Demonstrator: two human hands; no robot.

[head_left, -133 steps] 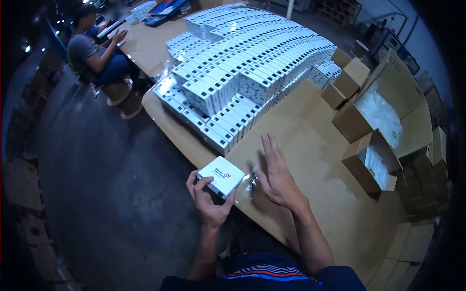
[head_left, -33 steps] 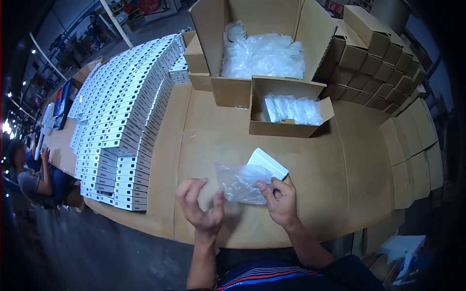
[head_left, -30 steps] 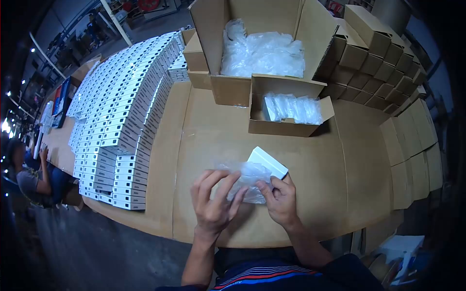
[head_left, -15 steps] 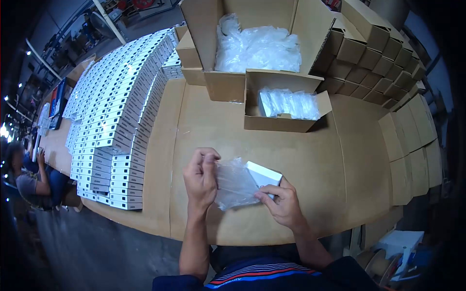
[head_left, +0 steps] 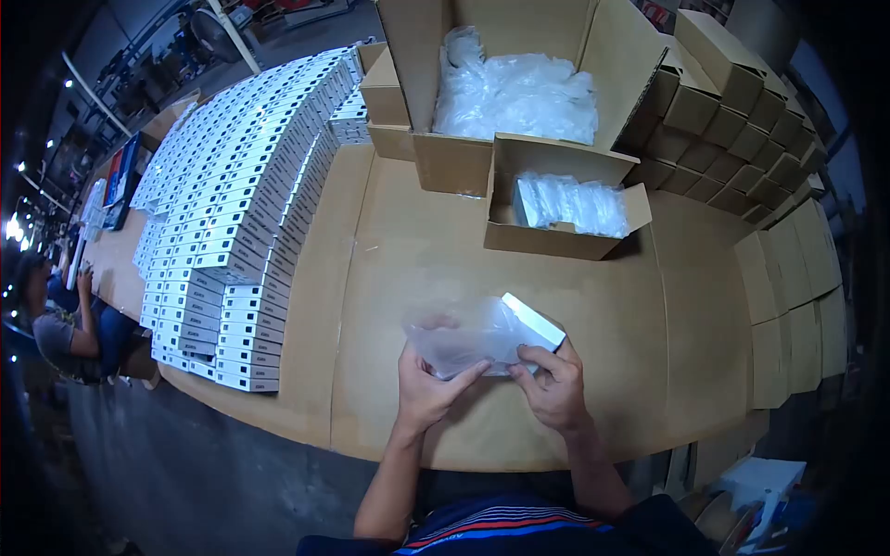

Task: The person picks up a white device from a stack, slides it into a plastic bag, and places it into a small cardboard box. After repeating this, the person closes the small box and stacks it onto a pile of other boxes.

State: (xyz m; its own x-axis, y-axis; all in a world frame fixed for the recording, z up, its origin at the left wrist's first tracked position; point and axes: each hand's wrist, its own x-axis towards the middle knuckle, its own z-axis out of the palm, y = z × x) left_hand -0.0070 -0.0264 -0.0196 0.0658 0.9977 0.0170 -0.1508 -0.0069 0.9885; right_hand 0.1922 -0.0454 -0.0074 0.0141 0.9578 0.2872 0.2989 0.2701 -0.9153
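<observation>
A clear plastic bag (head_left: 461,341) is stretched between my two hands, above the brown cardboard-covered table (head_left: 417,259). My left hand (head_left: 428,385) grips the bag from below, thumb along its lower edge and fingers behind the film. In my right hand (head_left: 556,385) is a small white box (head_left: 538,322), tilted, with the thumb and fingers closed around its lower right end. The left part of the box overlaps the bag's right side, close to the bag's opening. The fingers of the left hand show only faintly through the plastic.
An open carton (head_left: 547,239) ahead holds several plastic-wrapped white boxes (head_left: 575,204). Behind it, a larger carton (head_left: 454,167) contains loose plastic bags (head_left: 514,97). White boxes (head_left: 232,204) are stacked at left, brown boxes (head_left: 714,139) at right. A person (head_left: 69,320) sits far left.
My left hand has moved right and down from the bag's upper left side to its lower edge. The bag and white box have shifted slightly right in view, as the whole scene has.
</observation>
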